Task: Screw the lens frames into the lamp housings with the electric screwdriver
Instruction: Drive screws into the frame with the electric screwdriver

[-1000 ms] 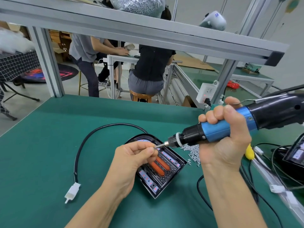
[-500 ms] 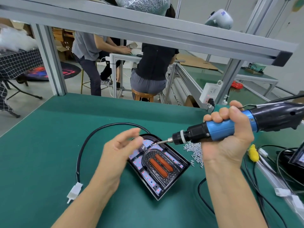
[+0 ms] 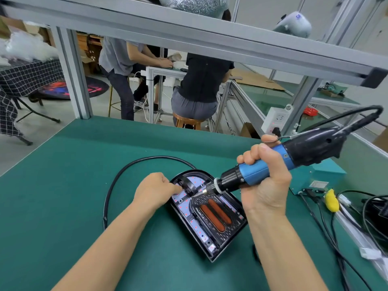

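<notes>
Right hand [image 3: 265, 181] grips the screwdriver [image 3: 273, 164], bit slanted into the housing [image 3: 210, 215]; left hand [image 3: 155, 190], fingers curled, steadies its rim; risk: slanted bit slips, marring the frame [image 3: 214, 213].

A black lamp housing [image 3: 206, 215] with a round top lies flat on the green bench mat [image 3: 63, 196]. Inside it sits a black lens frame [image 3: 216, 215] with two long orange strips. The right hand [image 3: 265, 181] grips a blue and black electric screwdriver [image 3: 273, 164], tilted, its thin metal tip down on the upper part of the housing. The left hand [image 3: 154, 191], fingers curled, rests at the housing's upper left edge and touches it. A black cable [image 3: 126, 171] loops over the mat to the left of the housing. A yellow plug [image 3: 331, 199] lies far right of the housing
</notes>
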`<state>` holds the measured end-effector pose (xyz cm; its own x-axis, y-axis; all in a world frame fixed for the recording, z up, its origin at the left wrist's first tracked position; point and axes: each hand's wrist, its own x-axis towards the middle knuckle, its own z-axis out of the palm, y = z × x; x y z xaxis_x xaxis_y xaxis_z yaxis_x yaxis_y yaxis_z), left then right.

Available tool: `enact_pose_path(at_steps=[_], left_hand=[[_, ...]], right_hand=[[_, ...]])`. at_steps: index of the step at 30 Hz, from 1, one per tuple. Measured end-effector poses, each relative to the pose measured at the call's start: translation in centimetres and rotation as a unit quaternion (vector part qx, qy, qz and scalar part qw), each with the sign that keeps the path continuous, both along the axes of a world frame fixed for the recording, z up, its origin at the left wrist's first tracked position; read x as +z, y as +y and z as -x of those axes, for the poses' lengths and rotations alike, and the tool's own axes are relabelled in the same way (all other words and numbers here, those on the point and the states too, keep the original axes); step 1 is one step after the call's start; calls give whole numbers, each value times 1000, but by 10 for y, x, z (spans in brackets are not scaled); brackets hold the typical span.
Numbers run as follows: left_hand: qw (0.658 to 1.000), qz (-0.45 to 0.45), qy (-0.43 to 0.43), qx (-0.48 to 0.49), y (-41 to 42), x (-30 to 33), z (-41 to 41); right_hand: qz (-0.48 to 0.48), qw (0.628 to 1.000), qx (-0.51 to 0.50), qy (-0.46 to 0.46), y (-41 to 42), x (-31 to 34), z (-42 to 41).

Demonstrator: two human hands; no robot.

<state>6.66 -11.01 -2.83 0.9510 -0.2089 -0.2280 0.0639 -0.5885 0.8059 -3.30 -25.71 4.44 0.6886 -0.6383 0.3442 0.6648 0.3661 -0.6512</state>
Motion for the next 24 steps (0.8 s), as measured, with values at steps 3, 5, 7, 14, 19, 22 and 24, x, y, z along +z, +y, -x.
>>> enact_pose_path(at_steps=[3,5,7,14,19,22,24], left_hand=[[994,95,60,-3,1,-2,2],[994,98,55,-4,2,-9,3],[993,108,50,-4,3,-13,3],[992,116,43,7,2,-20,2],[992,120,37,11,2,-22,2],[992,123,37,15,2,-23,2],[992,122,36,18,1,-23,2]], right_hand=[[7,1000,-1,11,5,-3,-6],[16,1000,-2,16,8,-5,-10],[28,999,-5,21,11,-6,-13],[60,997,-7,40,17,-12,-22],[80,996,-7,47,19,-12,-24],[103,994,5,43,20,-10,-24],[100,994,22,38,22,-9,-25]])
